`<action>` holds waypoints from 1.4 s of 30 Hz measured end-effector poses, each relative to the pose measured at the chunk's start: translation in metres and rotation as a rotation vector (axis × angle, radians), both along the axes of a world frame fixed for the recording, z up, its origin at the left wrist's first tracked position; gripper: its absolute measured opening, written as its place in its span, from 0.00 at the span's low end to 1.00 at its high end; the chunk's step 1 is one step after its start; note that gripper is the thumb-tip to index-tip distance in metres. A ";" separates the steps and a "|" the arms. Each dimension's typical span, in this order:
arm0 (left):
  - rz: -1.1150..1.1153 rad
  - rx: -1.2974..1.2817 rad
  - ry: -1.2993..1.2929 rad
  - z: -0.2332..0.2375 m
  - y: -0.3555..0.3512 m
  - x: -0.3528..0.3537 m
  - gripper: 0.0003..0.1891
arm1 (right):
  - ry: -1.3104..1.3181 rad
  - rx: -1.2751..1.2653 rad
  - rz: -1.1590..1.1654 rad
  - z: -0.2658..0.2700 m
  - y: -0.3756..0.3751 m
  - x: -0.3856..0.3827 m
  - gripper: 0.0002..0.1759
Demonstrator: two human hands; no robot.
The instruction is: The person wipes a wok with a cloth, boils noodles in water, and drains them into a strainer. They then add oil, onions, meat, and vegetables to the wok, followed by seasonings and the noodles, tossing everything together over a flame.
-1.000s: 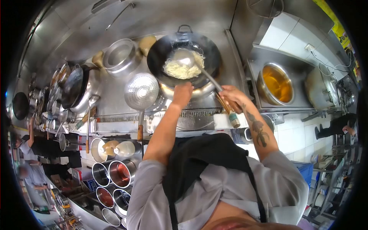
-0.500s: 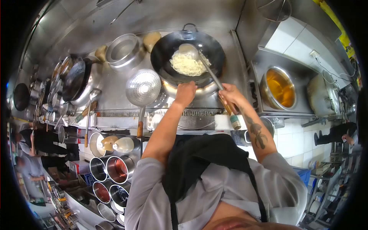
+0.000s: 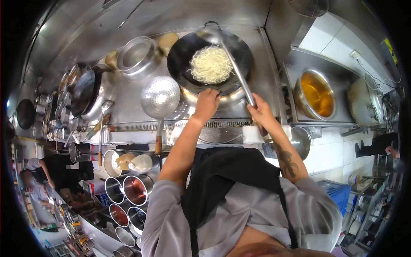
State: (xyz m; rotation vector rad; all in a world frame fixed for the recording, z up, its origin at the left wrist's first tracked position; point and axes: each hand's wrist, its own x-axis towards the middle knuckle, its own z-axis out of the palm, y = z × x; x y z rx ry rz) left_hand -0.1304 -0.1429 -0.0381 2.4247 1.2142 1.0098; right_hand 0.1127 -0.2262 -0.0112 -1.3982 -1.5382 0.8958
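Note:
A black wok [image 3: 180,55] sits on the stove with pale noodles [image 3: 211,64] heaped in its middle. At the near rim my left hand [image 3: 207,104] is closed on the wok's edge; whether a cloth or handle lies under the fingers is hidden. My right hand [image 3: 262,110] is wrapped around the long shaft of a metal ladle [image 3: 238,73]. The ladle's bowl, blurred, is at the far side of the wok, beyond the noodles. Its lower handle end passes beneath my right forearm.
Left of the wok lie a perforated skimmer [image 3: 160,97] and a metal pot [image 3: 136,55]. A steel bowl of amber liquid [image 3: 317,95] stands to the right. Sauce containers [image 3: 135,188] are at lower left. Other people stand at the far left and right edges.
The ladle's bowl has moved from over the noodles to the wok's far side. The noodles now lie in a rounder heap. My left hand stays at the rim.

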 end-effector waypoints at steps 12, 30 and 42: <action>0.070 0.144 -0.038 0.034 -0.051 -0.022 0.18 | -0.114 -0.073 -0.196 -0.076 -0.033 0.052 0.13; 0.087 -0.027 0.201 -0.010 0.012 0.013 0.09 | -0.203 -0.489 0.072 0.016 0.037 0.012 0.05; 0.012 0.082 -0.106 0.014 -0.040 -0.016 0.19 | 0.231 -0.630 0.123 0.024 0.031 0.020 0.06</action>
